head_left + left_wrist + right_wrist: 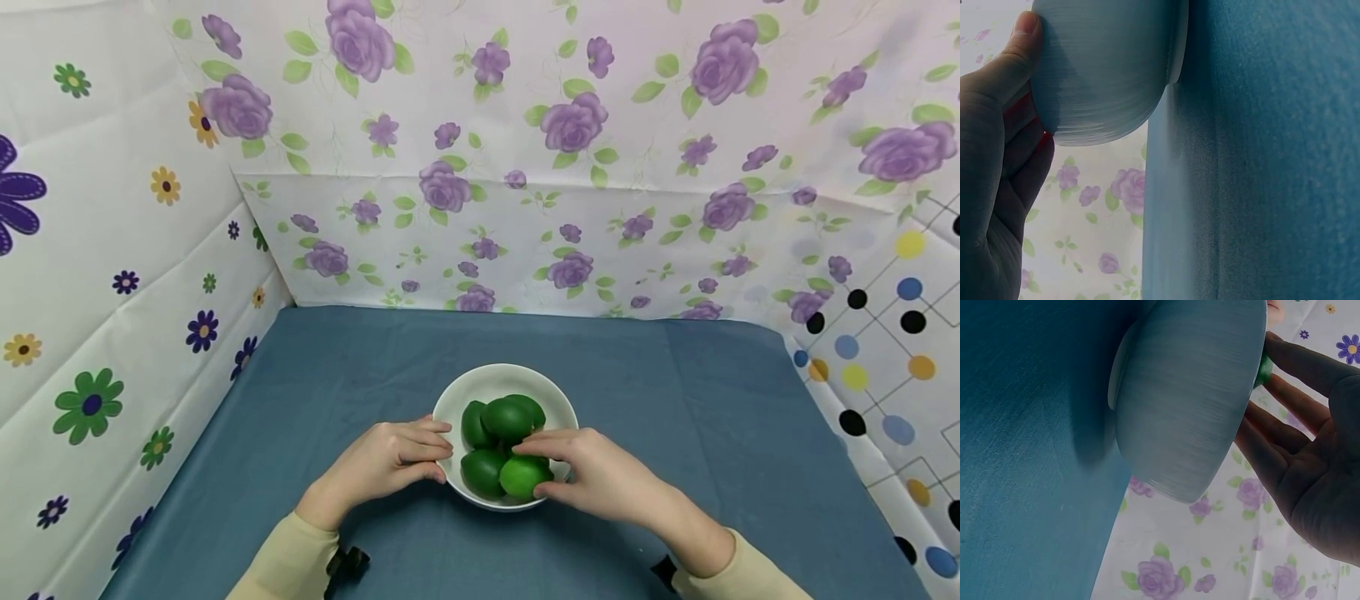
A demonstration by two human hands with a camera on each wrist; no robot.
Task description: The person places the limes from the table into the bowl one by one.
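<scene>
A white round bowl [501, 377] stands on the blue cloth, holding several smooth dark green oval fruits [482, 472]. Among them, at the near right, lies a brighter green lime [522, 477]. My left hand [393, 457] holds the bowl's left rim, fingertips lapping over it and thumb lower down. From the right, my right hand [607, 472] reaches over the rim, its thumb and fingers around the lime. In the right wrist view, the bowl's wall [1185, 400] hides most of the fruit; only a sliver of green shows beside the fingers.
Blue cloth [360, 358] covers the table around the bowl. A white curtain with purple roses [442, 187] hangs behind it. Flower-patterned cloth [90, 404] stands on the left and dotted cloth [855, 379] on the right. Black wrist straps [347, 567] show near the sleeves.
</scene>
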